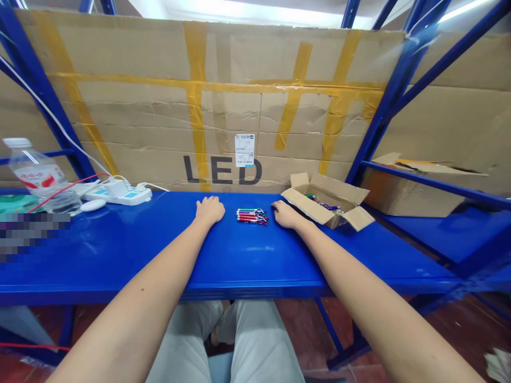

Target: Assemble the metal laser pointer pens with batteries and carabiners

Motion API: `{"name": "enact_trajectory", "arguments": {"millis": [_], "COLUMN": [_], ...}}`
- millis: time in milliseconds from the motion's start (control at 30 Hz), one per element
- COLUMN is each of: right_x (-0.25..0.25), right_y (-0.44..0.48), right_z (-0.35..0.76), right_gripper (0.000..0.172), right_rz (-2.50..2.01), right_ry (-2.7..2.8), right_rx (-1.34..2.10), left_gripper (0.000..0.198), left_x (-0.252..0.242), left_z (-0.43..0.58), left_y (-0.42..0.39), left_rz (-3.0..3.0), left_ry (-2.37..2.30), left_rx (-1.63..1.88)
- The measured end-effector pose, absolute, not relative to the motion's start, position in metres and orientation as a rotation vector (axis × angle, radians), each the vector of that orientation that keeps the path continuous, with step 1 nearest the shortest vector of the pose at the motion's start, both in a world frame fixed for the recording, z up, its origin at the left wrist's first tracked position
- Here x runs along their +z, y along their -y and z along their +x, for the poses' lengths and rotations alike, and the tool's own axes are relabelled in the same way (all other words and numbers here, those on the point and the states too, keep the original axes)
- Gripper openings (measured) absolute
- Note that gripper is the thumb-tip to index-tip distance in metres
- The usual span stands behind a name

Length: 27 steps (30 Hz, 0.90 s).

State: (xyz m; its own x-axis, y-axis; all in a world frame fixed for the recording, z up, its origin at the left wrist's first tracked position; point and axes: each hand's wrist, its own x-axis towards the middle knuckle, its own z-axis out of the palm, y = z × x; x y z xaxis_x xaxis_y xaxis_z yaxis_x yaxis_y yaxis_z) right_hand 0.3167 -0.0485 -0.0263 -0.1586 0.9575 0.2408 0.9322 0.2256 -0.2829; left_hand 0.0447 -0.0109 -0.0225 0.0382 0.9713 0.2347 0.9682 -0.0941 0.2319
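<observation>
Several pens (252, 216), red, purple, blue and green, lie side by side on the blue table (247, 255). My left hand (210, 209) rests on the table to the left of them, fingers slightly apart and holding nothing. To their right my right hand (284, 214) rests on its side with the fingers curled; what they hold, if anything, is hidden. Just beyond that hand stands an open cardboard box (307, 205) with more pens inside.
A plastic bottle (40, 175) and a white power strip (128, 194) with cables stand at the left. A large cardboard sheet (159, 122) closes off the back. Another cardboard box (411, 194) sits beyond the blue frame (375, 133) at the right.
</observation>
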Motion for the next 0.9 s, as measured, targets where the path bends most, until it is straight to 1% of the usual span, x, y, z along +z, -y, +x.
{"name": "enact_trajectory", "arguments": {"millis": [267,500,833,900], "right_x": [-0.026,-0.009,-0.008,-0.008], "right_y": [0.06,0.066,0.065,0.065], "right_z": [0.31,0.322,0.324,0.325], "right_gripper": [0.046,0.041,0.039,0.038], "right_rz": [-1.807,-1.785,-1.763,-1.755], "right_ry": [2.123,2.031,2.038,2.046], "right_rx": [0.101,0.368,0.345,0.351], "left_gripper": [0.055,0.051,0.043,0.04], "left_x": [-0.025,-0.019,-0.018,-0.016], "left_z": [0.045,0.041,0.044,0.046], "left_y": [0.017,0.016,0.017,0.02], "left_rz": [2.258,2.26,2.248,2.26], "left_ry": [-2.111,-2.047,-2.055,-2.037], "left_rx": [0.484,0.497,0.512,0.572]}}
